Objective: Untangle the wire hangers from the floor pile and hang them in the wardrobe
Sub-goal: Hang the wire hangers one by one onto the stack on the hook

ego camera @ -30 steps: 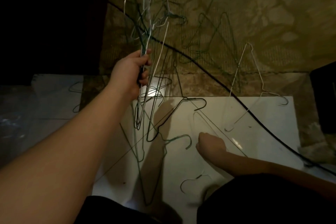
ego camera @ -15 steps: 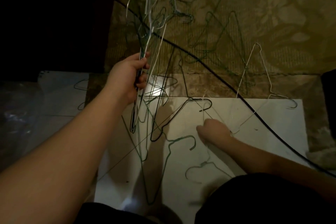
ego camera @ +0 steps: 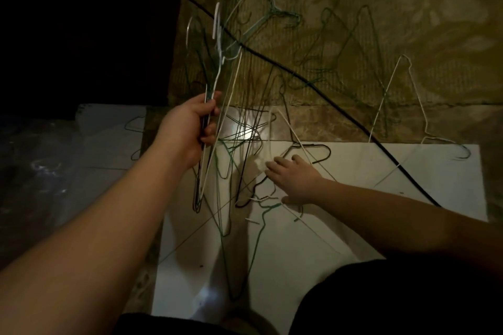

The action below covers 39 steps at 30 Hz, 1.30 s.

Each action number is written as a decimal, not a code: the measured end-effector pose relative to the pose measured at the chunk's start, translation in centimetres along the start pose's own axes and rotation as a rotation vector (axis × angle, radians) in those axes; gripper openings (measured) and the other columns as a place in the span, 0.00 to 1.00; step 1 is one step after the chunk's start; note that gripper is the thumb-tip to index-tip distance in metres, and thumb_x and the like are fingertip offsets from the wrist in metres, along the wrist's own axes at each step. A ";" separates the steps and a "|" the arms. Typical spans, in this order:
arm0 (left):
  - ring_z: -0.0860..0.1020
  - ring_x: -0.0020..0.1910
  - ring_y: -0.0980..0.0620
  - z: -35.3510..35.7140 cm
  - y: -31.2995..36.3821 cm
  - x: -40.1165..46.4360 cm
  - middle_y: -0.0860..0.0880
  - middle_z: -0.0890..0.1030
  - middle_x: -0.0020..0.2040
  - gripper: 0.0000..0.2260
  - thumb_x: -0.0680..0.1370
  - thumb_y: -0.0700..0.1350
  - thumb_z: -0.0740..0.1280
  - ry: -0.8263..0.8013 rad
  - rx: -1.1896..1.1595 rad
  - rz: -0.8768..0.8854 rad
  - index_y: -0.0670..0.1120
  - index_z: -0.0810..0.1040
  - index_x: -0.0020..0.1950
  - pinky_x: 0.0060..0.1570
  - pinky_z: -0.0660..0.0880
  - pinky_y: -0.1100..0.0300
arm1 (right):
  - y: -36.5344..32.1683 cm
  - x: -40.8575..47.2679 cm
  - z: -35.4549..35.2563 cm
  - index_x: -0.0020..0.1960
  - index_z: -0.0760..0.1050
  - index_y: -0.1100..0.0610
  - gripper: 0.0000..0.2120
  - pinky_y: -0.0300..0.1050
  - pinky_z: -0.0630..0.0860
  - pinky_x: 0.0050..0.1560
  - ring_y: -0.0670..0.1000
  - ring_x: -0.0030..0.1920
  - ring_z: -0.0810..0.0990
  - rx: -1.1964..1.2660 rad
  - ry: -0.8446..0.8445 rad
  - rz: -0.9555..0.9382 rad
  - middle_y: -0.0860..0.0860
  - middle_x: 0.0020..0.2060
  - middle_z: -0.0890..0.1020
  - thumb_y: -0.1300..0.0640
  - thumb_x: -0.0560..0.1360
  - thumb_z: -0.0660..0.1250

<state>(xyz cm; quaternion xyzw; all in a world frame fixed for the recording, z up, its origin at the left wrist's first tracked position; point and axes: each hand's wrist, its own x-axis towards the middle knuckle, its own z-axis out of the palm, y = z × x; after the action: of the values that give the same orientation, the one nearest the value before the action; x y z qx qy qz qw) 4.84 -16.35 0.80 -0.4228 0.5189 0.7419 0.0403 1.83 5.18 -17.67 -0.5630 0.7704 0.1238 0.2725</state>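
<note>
The left hand [ego camera: 187,130] holds a bundle of hangers [ego camera: 209,128] raised off the floor, fingers curled round the wires near their middle, with the hooks pointing up and away. The right hand [ego camera: 292,178] lies low over the floor pile [ego camera: 245,160], fingers spread and relaxed, touching or just above a white hanger [ego camera: 288,128] and a black hanger [ego camera: 307,152]; whether it has a wire pinched cannot be told. More hangers lie apart on the patterned rug [ego camera: 408,22], green ones [ego camera: 351,43] and a white one on the right [ego camera: 402,95]. A black cable [ego camera: 340,114] runs diagonally across the pile. The wardrobe is not in view.

Recommended procedure for the step in hand, freeing one more hanger:

1. Select the hanger lying uppermost, probably the white one under the right hand.
2. Grip it at the neck below the hook, where the wire is stiffest.
3. Lift slowly and rotate so the hook clears the neighbouring loops; do not pull straight.
4. Keep the bundle still and clear of the pile, since its lower ends hang close to the floor wires and could snag again.
5. Avoid catching the cable.
</note>
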 end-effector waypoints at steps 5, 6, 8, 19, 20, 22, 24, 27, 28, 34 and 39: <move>0.63 0.22 0.59 -0.1 -0.2 -0.5 0.52 0.71 0.35 0.10 0.82 0.39 0.57 0.007 0.002 -0.021 0.47 0.76 0.55 0.20 0.56 0.68 | -0.5 -0.1 0.1 0.71 0.64 0.55 0.30 0.58 0.61 0.65 0.59 0.66 0.67 -0.093 0.071 0.024 0.55 0.67 0.69 0.43 0.74 0.66; 0.63 0.22 0.59 -0.1 -0.2 -0.5 0.52 0.71 0.35 0.10 0.82 0.39 0.56 0.009 0.007 -0.023 0.47 0.76 0.56 0.20 0.56 0.68 | -0.7 -0.2 -0.1 0.68 0.67 0.55 0.24 0.56 0.62 0.64 0.58 0.63 0.69 -0.091 0.074 0.035 0.54 0.64 0.72 0.47 0.75 0.65; 0.62 0.21 0.59 0.0 -0.3 -0.7 0.52 0.71 0.35 0.10 0.82 0.38 0.56 0.010 0.017 -0.025 0.47 0.75 0.56 0.20 0.56 0.68 | -0.9 -0.2 -0.1 0.64 0.71 0.55 0.16 0.54 0.62 0.64 0.58 0.61 0.70 -0.121 0.056 0.043 0.54 0.60 0.75 0.55 0.77 0.62; 0.63 0.23 0.59 -0.1 0.0 -0.5 0.52 0.72 0.35 0.10 0.82 0.39 0.57 0.051 0.000 -0.019 0.47 0.76 0.56 0.20 0.58 0.68 | 1.2 -1.1 -1.7 0.53 0.69 0.54 0.04 0.47 0.65 0.55 0.55 0.44 0.75 0.010 0.151 -0.063 0.53 0.44 0.82 0.56 0.80 0.57; 0.63 0.23 0.59 0.0 0.0 -0.5 0.52 0.72 0.36 0.10 0.82 0.39 0.57 0.053 0.001 -0.020 0.47 0.76 0.56 0.20 0.58 0.68 | 0.7 -1.2 -1.6 0.54 0.68 0.54 0.05 0.46 0.65 0.52 0.55 0.42 0.75 0.005 0.102 -0.094 0.53 0.44 0.82 0.56 0.80 0.56; 0.63 0.23 0.59 0.2 -0.1 -0.6 0.52 0.72 0.36 0.09 0.82 0.39 0.57 0.061 0.001 -0.023 0.47 0.76 0.56 0.20 0.58 0.68 | -0.5 -1.3 -1.2 0.59 0.68 0.54 0.10 0.49 0.65 0.51 0.56 0.44 0.78 0.004 -0.059 -0.115 0.53 0.45 0.82 0.52 0.80 0.56; 0.63 0.23 0.59 0.5 -0.2 -0.6 0.52 0.72 0.35 0.09 0.82 0.39 0.57 0.059 -0.001 -0.027 0.47 0.76 0.56 0.20 0.57 0.68 | -0.9 -1.5 -0.8 0.62 0.69 0.54 0.17 0.50 0.65 0.53 0.56 0.47 0.78 0.065 -0.172 -0.055 0.53 0.47 0.82 0.45 0.79 0.55; 0.63 0.22 0.59 0.4 -0.5 -0.5 0.52 0.71 0.35 0.10 0.82 0.39 0.57 0.041 0.014 -0.025 0.47 0.76 0.55 0.20 0.56 0.68 | -1.1 -1.8 -0.2 0.61 0.70 0.53 0.26 0.53 0.64 0.55 0.57 0.52 0.77 0.115 -0.164 -0.003 0.53 0.50 0.80 0.34 0.76 0.55; 0.63 0.22 0.59 0.3 -0.7 -0.5 0.52 0.71 0.35 0.10 0.82 0.38 0.57 0.038 0.021 -0.025 0.47 0.76 0.55 0.20 0.56 0.68 | -1.3 -1.9 0.2 0.62 0.70 0.52 0.28 0.55 0.63 0.57 0.57 0.53 0.77 0.101 -0.157 0.017 0.53 0.51 0.79 0.31 0.74 0.55; 0.62 0.22 0.59 -0.2 -0.8 -0.9 0.51 0.71 0.36 0.10 0.82 0.38 0.57 0.059 0.027 -0.022 0.46 0.76 0.59 0.19 0.56 0.67 | -4.1 -2.0 1.8 0.63 0.69 0.53 0.27 0.56 0.63 0.59 0.56 0.56 0.74 0.092 -0.062 0.209 0.53 0.55 0.77 0.35 0.73 0.61; 0.62 0.22 0.59 -0.9 -1.0 -1.1 0.51 0.71 0.35 0.10 0.82 0.38 0.56 0.051 0.059 -0.015 0.46 0.76 0.57 0.20 0.56 0.68 | -5.0 -1.6 2.7 0.60 0.72 0.56 0.13 0.50 0.65 0.55 0.56 0.55 0.75 0.094 -0.064 0.255 0.54 0.54 0.76 0.59 0.76 0.63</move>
<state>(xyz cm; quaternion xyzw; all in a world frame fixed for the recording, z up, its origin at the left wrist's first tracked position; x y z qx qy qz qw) 6.57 -16.26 0.73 -0.4441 0.5383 0.7148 0.0449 7.58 6.10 -18.43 -0.4431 0.8315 0.1391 0.3049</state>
